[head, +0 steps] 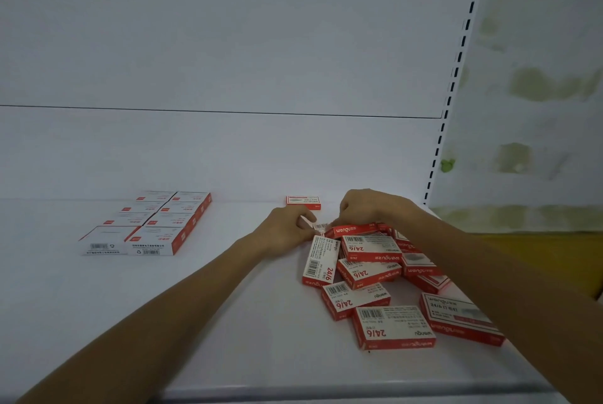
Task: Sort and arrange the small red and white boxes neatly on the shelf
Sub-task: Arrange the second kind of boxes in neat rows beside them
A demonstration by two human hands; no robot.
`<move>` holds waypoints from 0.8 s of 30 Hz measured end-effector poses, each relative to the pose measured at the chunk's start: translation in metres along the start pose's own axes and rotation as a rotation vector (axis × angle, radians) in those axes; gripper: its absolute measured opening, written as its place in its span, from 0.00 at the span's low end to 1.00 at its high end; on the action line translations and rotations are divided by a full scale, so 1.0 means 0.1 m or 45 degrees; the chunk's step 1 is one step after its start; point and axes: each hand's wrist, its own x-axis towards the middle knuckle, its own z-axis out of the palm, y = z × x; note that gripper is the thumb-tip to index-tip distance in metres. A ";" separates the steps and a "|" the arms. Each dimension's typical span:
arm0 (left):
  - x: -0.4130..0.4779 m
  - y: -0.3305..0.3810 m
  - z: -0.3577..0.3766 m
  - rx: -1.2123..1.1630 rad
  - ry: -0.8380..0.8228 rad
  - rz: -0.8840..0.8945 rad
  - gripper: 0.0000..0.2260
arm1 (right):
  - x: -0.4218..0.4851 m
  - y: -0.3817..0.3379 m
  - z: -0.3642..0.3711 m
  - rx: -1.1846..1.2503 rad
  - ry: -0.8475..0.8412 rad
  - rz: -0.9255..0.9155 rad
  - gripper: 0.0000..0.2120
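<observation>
White sheet-metal shelf (228, 322), with the sorting partly done. Toward the back left corner a neat block of boxes (153, 224) lies flat in two columns, edges touching. One single box (303, 202) sits alone against the back edge near the middle, probably the start of a second block. The bulk of the work is left: a loose heap (375, 276) of red and white boxes sprawls along the right side, lying at all angles, some overlapping.

Both hands meet at the far end of that heap. The left hand (284, 234) has its fingers curled, pinching a small barcode box (318, 226) at the heap's rim. The right hand (365, 207) is curled down just beside it; whether its fingers hold that same box or another, I cannot tell.

Bare shelf lies between the block and the heap and along the front edge, so there is room to build rows. On the right it is tighter: the nearest boxes lie near the shelf's right edge, by the slotted upright (456, 77), and a careless sweep could push them off.
</observation>
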 end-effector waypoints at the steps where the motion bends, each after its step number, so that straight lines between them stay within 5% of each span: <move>1: 0.00 0.00 0.01 -0.006 0.007 -0.013 0.11 | -0.02 0.00 0.01 0.020 0.041 -0.013 0.22; 6: -0.03 0.04 -0.01 0.008 0.103 -0.030 0.16 | -0.10 0.04 0.06 0.262 0.319 -0.152 0.18; 14: -0.11 0.11 -0.01 -0.122 0.373 0.093 0.07 | -0.14 0.02 0.12 0.471 0.612 -0.288 0.14; 20: -0.09 0.15 -0.05 -0.168 0.664 0.094 0.04 | -0.14 0.02 0.10 1.076 0.178 -0.287 0.18; 24: -0.10 0.13 -0.05 -0.133 0.577 0.082 0.11 | -0.09 0.02 0.11 1.006 0.457 -0.380 0.16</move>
